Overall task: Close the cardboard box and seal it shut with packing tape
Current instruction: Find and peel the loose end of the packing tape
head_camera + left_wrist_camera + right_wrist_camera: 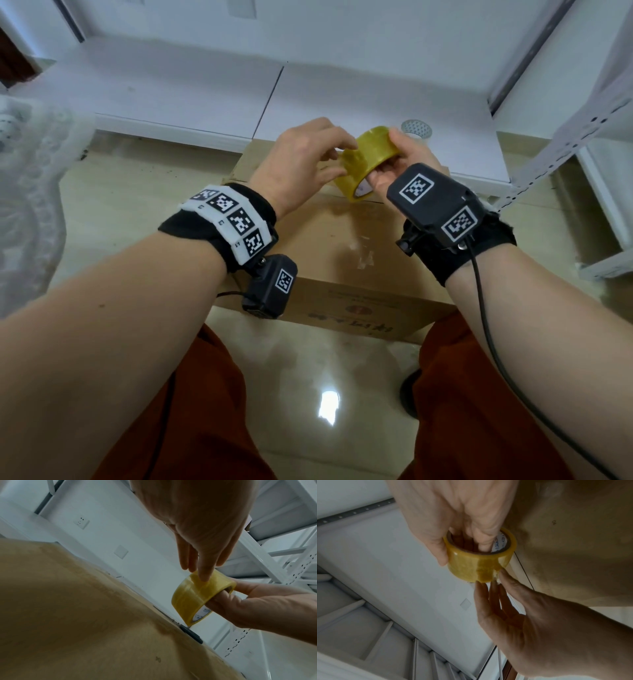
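**boxguy:** Holding the roll of tape (368, 161) up over the far edge of the cardboard box (329, 246) right now. Right hand (397, 164) has fingers poked through the core and the thumb clamped on the outside of the roll, so that's a solid grip. Box sits on the floor between the knees, flaps down, with some shiny old tape bits on top.

**tapefan:** And the left hand (301, 164)?

**boxguy:** Not wrapped round anything. Fingers are mostly straight, and one fingertip (205, 577) presses on the outside of the roll, on the side facing the box's near edge. The others hang loose just beside it. Right wrist view shows the same thing, fingertips just touching the roll's outer face.

**tapefan:** Any strip pulled off yet?

**boxguy:** Can't tell, the roll looks wound up, though there's a slightly lifted patch by that fingertip. Beyond the box there's a white shelf board (376, 99) with a second, clear roll (416, 128) sitting on it. From the left wrist view, scissors (190, 632) lie at the box's far edge.
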`<state>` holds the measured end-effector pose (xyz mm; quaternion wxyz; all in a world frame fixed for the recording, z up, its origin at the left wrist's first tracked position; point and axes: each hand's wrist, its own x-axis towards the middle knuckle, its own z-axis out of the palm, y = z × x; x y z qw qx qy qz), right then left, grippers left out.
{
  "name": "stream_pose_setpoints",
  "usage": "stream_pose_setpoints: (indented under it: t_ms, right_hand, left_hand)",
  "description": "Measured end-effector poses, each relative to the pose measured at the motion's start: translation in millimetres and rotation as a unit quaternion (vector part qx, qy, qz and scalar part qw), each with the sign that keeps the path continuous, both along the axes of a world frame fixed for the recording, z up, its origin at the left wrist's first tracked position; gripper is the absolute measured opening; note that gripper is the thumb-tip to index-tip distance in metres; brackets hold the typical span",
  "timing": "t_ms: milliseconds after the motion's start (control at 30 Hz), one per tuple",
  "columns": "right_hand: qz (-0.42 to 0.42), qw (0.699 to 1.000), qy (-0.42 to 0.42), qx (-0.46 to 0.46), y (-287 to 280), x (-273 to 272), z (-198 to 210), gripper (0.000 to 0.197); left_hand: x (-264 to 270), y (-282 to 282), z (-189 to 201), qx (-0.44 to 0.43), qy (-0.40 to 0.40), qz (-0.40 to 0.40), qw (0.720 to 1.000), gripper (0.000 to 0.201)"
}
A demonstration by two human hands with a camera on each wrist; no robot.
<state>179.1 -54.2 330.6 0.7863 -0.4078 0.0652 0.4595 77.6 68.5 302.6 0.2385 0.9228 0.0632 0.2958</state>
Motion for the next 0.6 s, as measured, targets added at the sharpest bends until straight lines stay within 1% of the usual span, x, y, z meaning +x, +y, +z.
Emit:
stream_pose_setpoints:
  t_ms: [67,167,233,300,333,367,400,433,500,533,600]
  right_hand:
    - [0.017,0.999,-0.019,-0.031,2.3,4.1,-5.8,0.032]
    - [0.023,0.995,-0.052,-0.087,3.9,6.7,-11.9,0.027]
    - [0.019,0.997,-0.037,-0.067,3.9,5.6,-10.9,0.030]
    - [0.022,0.999,-0.025,-0.039,4.6,5.4,-8.8,0.034]
    - [0.042,0.997,-0.043,-0.044,5.7,6.0,-8.5,0.035]
    - [0.072,0.992,-0.082,-0.063,7.5,6.8,-9.8,0.036]
    - [0.106,0.981,-0.137,-0.091,9.1,5.9,-10.7,0.035]
    - [0.134,0.963,-0.202,-0.116,10.3,5.4,-12.5,0.033]
    - [0.175,0.921,-0.319,-0.138,11.3,4.3,-17.4,0.036]
    - [0.196,0.904,-0.355,-0.134,11.1,3.5,-19.9,0.038]
    - [0.238,0.877,-0.400,-0.119,9.7,0.8,-23.8,0.035]
  left_hand:
    - [-0.6,1.4,-1.0,0.003,0.000,0.000,1.000,0.023]
    - [-1.3,1.2,-2.8,0.036,0.004,0.009,0.999,0.016]
    - [-1.6,0.2,-4.8,0.056,-0.002,0.016,0.998,0.014]
    - [-2.0,-0.6,-5.1,0.063,-0.013,0.028,0.998,0.019]
    - [-2.0,-0.5,-4.1,0.059,-0.016,0.034,0.998,0.021]
    - [-1.8,-0.6,-2.4,0.051,-0.018,0.040,0.998,0.022]
    - [-1.3,0.1,-1.2,0.039,-0.017,0.048,0.998,0.021]
    - [-1.0,0.5,0.9,0.026,-0.013,0.057,0.998,0.020]
    - [-0.2,2.6,4.1,-0.004,-0.009,0.082,0.997,0.018]
    - [-0.1,4.7,6.1,-0.016,-0.004,0.100,0.995,0.017]
    - [-0.8,9.8,10.8,-0.038,0.017,0.141,0.989,0.017]
